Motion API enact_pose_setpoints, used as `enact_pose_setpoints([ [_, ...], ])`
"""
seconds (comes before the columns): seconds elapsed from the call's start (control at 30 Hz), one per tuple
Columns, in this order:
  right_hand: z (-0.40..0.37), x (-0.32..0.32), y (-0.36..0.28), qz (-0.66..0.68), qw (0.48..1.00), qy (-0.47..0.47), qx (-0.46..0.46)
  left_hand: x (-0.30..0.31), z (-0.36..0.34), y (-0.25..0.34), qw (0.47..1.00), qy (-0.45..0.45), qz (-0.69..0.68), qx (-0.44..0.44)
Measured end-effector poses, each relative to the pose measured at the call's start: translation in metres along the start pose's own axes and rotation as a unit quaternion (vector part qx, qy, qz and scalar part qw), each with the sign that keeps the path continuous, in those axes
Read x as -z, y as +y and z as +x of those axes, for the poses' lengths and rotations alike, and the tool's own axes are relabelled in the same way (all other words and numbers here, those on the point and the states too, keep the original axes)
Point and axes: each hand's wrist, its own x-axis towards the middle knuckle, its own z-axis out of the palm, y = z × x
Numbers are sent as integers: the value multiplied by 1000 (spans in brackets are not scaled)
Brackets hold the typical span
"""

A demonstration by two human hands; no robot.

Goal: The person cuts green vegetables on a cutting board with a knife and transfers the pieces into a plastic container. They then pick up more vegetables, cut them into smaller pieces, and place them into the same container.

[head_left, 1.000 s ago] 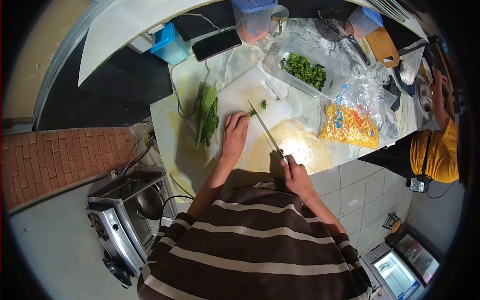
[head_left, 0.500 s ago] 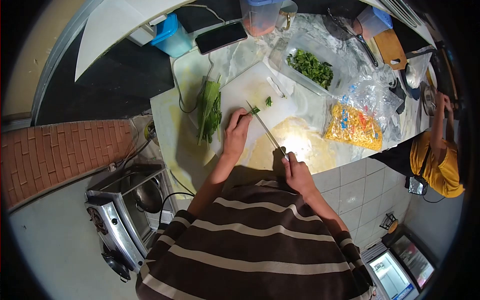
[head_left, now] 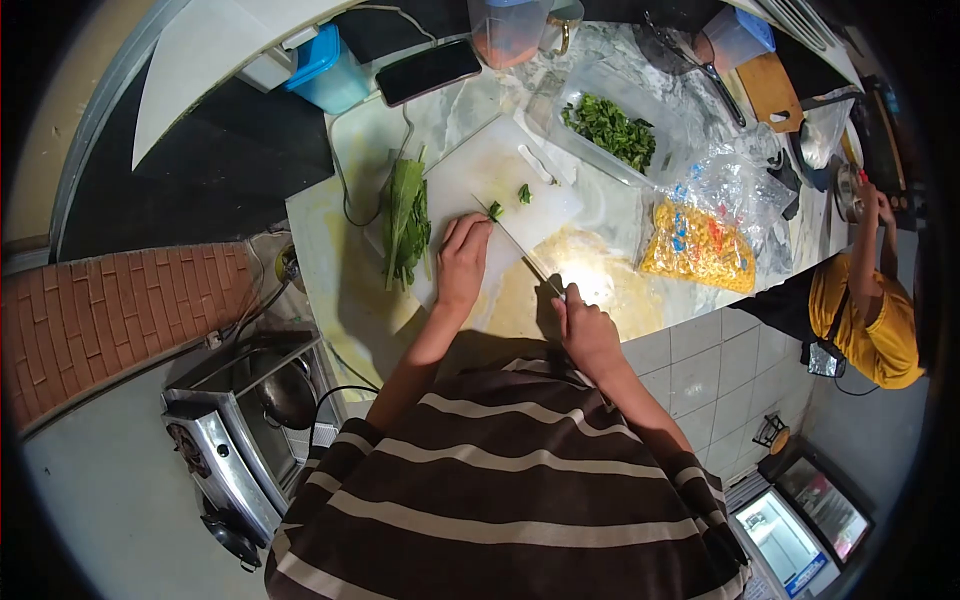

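On a white cutting board [head_left: 470,165], my left hand [head_left: 462,262] has its fingers curled and pressed on a small green leaf piece [head_left: 495,210]. My right hand [head_left: 588,330] is wrapped round the handle of a knife [head_left: 527,258], whose blade runs up and left beside my left fingertips, at the leaf piece. Another cut piece [head_left: 525,194] lies to the right on the board. A bunch of long green leaves [head_left: 406,222] lies at the board's left edge. Chopped greens [head_left: 610,132] sit in a clear plastic container [head_left: 655,175] beyond the board.
A bag of yellow pieces [head_left: 700,245] lies right of the board. Behind are a phone [head_left: 428,72], a blue-lidded container [head_left: 330,75], a mug and a spatula [head_left: 724,92]. A person in yellow [head_left: 870,320] stands at the right. A stove [head_left: 222,465] is at lower left.
The view has shifted slightly, so the table items appear further left. The knife blade lies lower along my left fingertips, and my left fingers are drawn closer together.
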Motion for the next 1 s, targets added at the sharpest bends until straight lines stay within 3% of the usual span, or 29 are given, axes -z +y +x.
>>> enact_pose_setpoints([
  [0.23, -9, 10, 14, -16, 999, 23, -18, 8, -4, 11, 1000, 6, 23, 1],
  [0.3, -12, 9, 16, 29, 999, 24, -22, 14, -4, 14, 997, -30, 71, 25],
  [0.5, -12, 3, 8, 108, 994, 25, -12, -1, 11, 3, 999, -15, 44, 0],
  [0.63, -14, -2, 7, 113, 993, 27, -5, 4, 3, 1, 997, -38, 65, 5],
  [0.8, -15, -2, 2, 109, 994, 15, -5, 7, -2, 0, 997, -2, 56, -58],
  [1.0, -12, 0, -5, 82, 997, -3, -3, 7, -1, -1, 998, -9, 40, -39],
])
